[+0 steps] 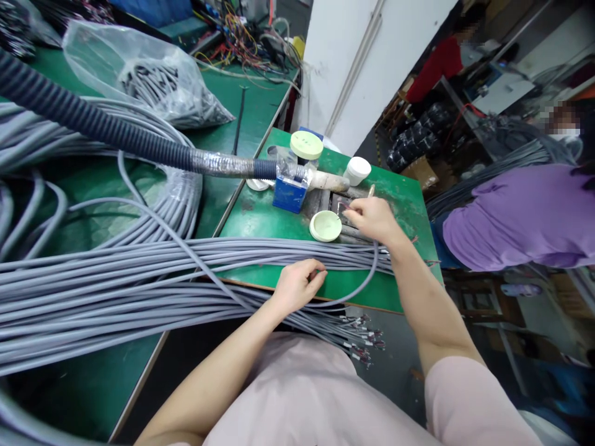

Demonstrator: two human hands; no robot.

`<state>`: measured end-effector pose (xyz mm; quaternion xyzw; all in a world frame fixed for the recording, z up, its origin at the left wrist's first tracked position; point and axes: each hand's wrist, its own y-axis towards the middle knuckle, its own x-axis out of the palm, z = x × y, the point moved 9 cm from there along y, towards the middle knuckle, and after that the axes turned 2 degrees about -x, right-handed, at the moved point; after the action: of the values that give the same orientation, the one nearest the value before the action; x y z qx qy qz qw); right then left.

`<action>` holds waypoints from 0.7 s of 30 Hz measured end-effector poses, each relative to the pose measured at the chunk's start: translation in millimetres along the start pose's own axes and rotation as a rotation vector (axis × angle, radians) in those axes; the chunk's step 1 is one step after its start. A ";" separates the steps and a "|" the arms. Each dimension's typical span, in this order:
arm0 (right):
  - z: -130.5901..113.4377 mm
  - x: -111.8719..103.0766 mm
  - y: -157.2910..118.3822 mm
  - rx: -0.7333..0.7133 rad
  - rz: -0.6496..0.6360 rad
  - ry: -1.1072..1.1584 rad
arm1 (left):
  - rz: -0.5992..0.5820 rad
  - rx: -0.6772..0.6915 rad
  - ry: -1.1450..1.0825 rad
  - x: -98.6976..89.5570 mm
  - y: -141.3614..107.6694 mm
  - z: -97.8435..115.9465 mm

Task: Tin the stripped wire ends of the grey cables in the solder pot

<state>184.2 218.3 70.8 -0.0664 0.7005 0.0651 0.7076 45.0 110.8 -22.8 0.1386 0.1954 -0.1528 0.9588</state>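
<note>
My right hand (374,218) is closed on the end of a grey cable (370,279), which curves up from below into the palm. Thin wire ends (343,207) stick out from the fingers towards a small pale green cup (326,227). Loosely curled, my left hand (300,286) lies by a long bundle of grey cables (176,257), with nothing visible between thumb and fingers. Beyond the cup, a corrugated hose (121,133) ends in a pale nozzle (329,181), resting on a blue block (289,193).
A white lidded jar (357,170) and a container with a pale green lid (307,145) stand behind the cup. Coiled grey cable (179,204) and a clear plastic bag (153,77) lie at left. Stripped cable ends (365,339) hang past the table edge. A person in purple (506,217) is at right.
</note>
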 end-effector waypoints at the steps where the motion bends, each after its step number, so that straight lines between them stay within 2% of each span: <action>1: 13.9 -5.1 0.4 0.043 0.030 0.019 | -0.005 -0.002 -0.001 0.5 0.2 -0.2; 4: 50.7 -5.6 5.0 0.151 0.057 0.030 | -0.017 -0.002 0.005 1.4 1.2 0.4; 8: 77.0 16.7 16.4 0.223 0.002 0.015 | -0.011 -0.005 0.017 0.0 2.4 1.0; 13: 89.8 40.7 27.3 0.282 -0.055 0.006 | -0.006 0.001 0.003 -0.6 3.0 1.7; 21: 92.7 55.4 37.4 0.283 -0.101 -0.024 | -0.005 -0.021 -0.020 -1.1 3.0 1.4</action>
<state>268.9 272.1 16.2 -0.0004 0.6900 -0.0691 0.7205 45.5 113.4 -20.5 0.1265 0.1879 -0.1544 0.9617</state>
